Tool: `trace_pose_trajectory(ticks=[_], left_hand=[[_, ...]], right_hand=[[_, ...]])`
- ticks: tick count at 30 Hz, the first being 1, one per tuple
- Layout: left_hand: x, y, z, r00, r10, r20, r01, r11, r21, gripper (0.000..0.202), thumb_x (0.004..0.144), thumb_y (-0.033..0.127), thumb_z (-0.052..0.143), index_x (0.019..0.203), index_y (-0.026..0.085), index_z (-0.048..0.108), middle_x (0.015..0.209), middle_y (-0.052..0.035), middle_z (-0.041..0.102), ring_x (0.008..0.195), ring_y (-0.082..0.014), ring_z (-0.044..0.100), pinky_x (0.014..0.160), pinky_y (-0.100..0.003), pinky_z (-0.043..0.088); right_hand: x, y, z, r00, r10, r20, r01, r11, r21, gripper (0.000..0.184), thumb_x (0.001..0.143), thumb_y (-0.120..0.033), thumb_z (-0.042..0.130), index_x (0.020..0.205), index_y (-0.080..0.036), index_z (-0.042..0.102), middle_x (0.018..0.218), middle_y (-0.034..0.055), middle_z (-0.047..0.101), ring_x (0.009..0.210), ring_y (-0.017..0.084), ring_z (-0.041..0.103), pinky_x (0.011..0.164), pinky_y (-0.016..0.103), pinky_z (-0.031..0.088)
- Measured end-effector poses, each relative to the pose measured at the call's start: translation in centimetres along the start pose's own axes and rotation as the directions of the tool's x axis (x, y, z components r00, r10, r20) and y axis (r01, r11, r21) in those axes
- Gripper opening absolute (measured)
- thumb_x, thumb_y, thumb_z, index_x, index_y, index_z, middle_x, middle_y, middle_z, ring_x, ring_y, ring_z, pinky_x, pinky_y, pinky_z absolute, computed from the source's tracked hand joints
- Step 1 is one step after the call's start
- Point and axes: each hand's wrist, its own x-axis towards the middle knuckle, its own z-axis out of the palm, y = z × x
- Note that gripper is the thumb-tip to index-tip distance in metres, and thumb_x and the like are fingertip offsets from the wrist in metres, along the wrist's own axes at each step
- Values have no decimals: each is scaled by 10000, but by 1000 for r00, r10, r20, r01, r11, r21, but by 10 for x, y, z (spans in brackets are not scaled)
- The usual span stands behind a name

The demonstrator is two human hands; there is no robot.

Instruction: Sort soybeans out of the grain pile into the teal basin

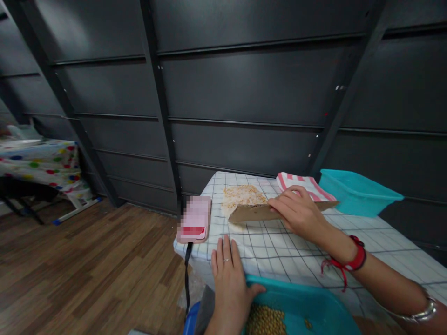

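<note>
My right hand [300, 213] grips the upper edge of a long strip of brown cardboard [249, 213], which stands tilted on its long edge on the checked tablecloth [258, 258]. Just beyond its left end lies a spread of pale yellow grains and whitish crumbs [242, 195]. My left hand [230, 284] rests with its fingers stretched flat on the cloth near the front edge. Its thumb reaches over the left rim of a turquoise tub [300, 292]. Inside that tub is a heap of yellowish-brown beans or similar grains [266, 320], too small to name surely.
A second turquoise tub [359, 190] stands at the back right, beside a pink-striped white cloth [307, 185]. At the table's left edge lies a pink phone-like item [194, 218], partly blurred, with a black strap [187, 274]. A dark panelled wall [244, 83] rises behind.
</note>
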Motion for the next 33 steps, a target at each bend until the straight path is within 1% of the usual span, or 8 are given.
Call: trace_pose_trajectory(ticks=[6, 9, 13, 17, 22, 28, 33], left_hand=[[-1, -1, 3, 1000, 13, -23, -13, 1000, 5, 1012, 346, 416, 756, 1192, 39, 346, 1278, -236, 360, 1192, -376, 285, 937, -573, 303], [-1, -1, 3, 1000, 8, -4, -8, 1000, -12, 984, 385, 416, 738, 1200, 44, 330, 1290, -236, 341, 1207, -371, 261, 948, -577, 282], [0, -1, 2, 999, -14, 32, 15, 999, -32, 979, 409, 401, 726, 1218, 54, 299, 1300, -232, 329, 1216, -370, 243, 951, -581, 271], [1, 0, 1, 999, -26, 42, 27, 999, -42, 948, 439, 389, 710, 1226, 72, 287, 1306, -222, 325, 1227, -362, 225, 955, -585, 257], [1, 0, 0, 998, -24, 56, 25, 999, -25, 949, 425, 387, 722, 1218, 65, 309, 1311, -218, 320, 1220, -361, 240, 959, -569, 264], [0, 0, -1, 997, -19, 70, 21, 1000, -23, 978, 402, 399, 735, 1217, 56, 315, 1312, -223, 313, 1221, -366, 234, 960, -568, 264], [1, 0, 0, 998, -23, 66, 26, 999, -44, 948, 442, 399, 711, 1229, 73, 294, 1317, -223, 305, 1231, -363, 212, 954, -586, 255]], right_hand=[[0, -1, -2, 1000, -22, 12, 22, 1000, 6, 213, 829, -117, 358, 808, -154, 566, 630, 23, 567, 646, 143, 452, 713, 322, 335], [-3, -2, -8, 999, -31, 33, 31, 999, 19, 192, 821, -104, 372, 795, -142, 559, 616, 22, 562, 630, 137, 453, 703, 318, 341], [-9, -2, -18, 997, -60, 46, 58, 997, 45, 189, 812, -66, 367, 807, -134, 544, 649, 25, 583, 637, 131, 471, 717, 330, 348], [-14, -1, -27, 995, -71, 67, 68, 996, 50, 180, 810, -53, 372, 828, -140, 529, 665, 23, 592, 643, 129, 473, 715, 336, 355], [-20, -2, -39, 995, -90, 41, 88, 995, 48, 162, 797, -42, 389, 835, -142, 510, 663, 22, 588, 639, 134, 472, 717, 350, 351], [-26, -5, -48, 994, -75, 80, 70, 995, 66, 193, 787, -24, 379, 851, -158, 502, 673, 14, 589, 637, 132, 483, 717, 350, 353], [-32, -4, -53, 996, -70, 60, 68, 997, 45, 194, 786, -31, 385, 861, -165, 505, 671, 18, 595, 635, 135, 493, 717, 351, 357]])
